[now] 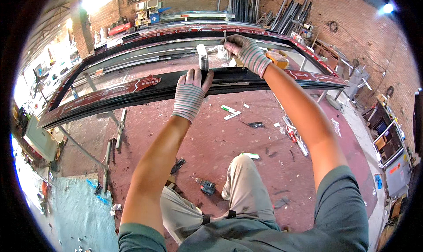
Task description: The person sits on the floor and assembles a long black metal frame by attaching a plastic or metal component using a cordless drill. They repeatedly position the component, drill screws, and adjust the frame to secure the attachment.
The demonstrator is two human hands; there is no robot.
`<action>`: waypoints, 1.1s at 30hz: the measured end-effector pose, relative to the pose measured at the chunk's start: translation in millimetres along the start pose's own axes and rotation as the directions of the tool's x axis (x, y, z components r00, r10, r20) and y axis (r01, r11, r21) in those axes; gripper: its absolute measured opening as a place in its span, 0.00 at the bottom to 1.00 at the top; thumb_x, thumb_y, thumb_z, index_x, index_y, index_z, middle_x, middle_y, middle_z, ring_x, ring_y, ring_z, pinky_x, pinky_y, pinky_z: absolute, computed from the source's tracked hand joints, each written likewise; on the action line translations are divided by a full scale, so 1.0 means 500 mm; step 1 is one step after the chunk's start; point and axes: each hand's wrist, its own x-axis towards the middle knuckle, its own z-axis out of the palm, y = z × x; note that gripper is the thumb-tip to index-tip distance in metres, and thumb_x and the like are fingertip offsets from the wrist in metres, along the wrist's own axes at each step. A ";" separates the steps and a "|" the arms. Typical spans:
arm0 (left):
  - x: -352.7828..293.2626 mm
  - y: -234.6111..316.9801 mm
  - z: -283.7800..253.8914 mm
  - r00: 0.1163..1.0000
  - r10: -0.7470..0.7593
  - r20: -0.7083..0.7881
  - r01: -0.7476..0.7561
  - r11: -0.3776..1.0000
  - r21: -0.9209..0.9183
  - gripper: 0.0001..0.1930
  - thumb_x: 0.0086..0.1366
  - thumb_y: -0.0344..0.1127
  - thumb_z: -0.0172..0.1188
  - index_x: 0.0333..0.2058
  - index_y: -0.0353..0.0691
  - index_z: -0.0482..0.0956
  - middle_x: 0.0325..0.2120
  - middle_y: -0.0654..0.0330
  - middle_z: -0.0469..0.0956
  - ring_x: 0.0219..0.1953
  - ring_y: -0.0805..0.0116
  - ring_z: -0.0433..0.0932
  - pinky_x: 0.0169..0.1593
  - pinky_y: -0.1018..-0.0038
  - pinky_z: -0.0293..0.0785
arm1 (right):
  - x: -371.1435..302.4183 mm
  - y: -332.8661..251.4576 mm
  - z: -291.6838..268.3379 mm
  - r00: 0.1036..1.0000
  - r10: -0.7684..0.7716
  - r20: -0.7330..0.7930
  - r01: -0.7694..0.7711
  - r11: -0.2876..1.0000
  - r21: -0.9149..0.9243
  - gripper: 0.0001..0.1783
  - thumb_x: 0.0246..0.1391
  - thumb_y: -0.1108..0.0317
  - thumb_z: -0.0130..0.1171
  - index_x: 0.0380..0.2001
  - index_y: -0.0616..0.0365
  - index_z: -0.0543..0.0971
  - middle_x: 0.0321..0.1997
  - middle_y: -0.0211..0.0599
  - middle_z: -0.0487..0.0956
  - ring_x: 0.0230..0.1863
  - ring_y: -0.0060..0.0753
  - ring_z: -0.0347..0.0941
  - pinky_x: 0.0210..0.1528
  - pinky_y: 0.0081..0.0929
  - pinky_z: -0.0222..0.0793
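A large black window or door frame point(150, 97) with red protective film lies flat on stands in front of me. My left hand point(190, 91), in a striped knit glove, rests on its near rail. Between that thumb and forefinger is the dark lower end of an upright handle-like piece point(202, 57), white on top and partly wrapped in clear film. My right hand point(246, 52), gloved likewise, is raised above the same rail to the right. Its fingers are closed in a pinch on a thin metal rod point(225, 36) pointing upward; its exact kind is unclear.
A cordless drill point(206, 186) lies on the red floor near my feet. Green-and-white strips point(230, 112) and scraps are scattered beneath the frame. Beyond the rail stand a white tub point(222, 52) and an open cardboard box point(277, 58). Metal profiles point(244, 5) lean against the brick wall.
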 end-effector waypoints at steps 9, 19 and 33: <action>-0.004 0.002 -0.001 1.000 0.012 -0.010 -0.012 0.999 -0.039 0.44 0.41 0.39 0.70 0.60 0.46 0.63 0.54 0.49 0.65 0.56 0.51 0.66 0.55 0.56 0.64 | -0.007 0.021 0.078 0.992 -0.102 0.075 0.100 0.995 0.029 0.33 0.56 0.74 0.61 0.65 0.46 0.65 0.38 0.33 0.80 0.36 0.21 0.74 0.37 0.22 0.74; 0.010 0.017 0.011 1.000 0.007 -0.031 -0.011 0.995 -0.102 0.43 0.39 0.38 0.70 0.58 0.44 0.64 0.54 0.48 0.64 0.57 0.49 0.65 0.55 0.54 0.63 | -0.036 0.057 0.062 0.865 -0.460 0.201 0.500 0.757 -0.421 0.24 0.54 0.78 0.57 0.56 0.54 0.73 0.51 0.42 0.77 0.51 0.36 0.73 0.54 0.30 0.69; 0.004 0.017 0.017 1.000 0.006 0.004 -0.006 0.998 0.060 0.44 0.42 0.48 0.71 0.61 0.49 0.64 0.54 0.53 0.65 0.56 0.53 0.66 0.56 0.54 0.63 | -0.579 0.475 0.333 0.612 0.526 0.591 0.010 0.742 -0.670 0.25 0.55 0.58 0.54 0.54 0.56 0.73 0.55 0.46 0.75 0.58 0.49 0.70 0.59 0.43 0.65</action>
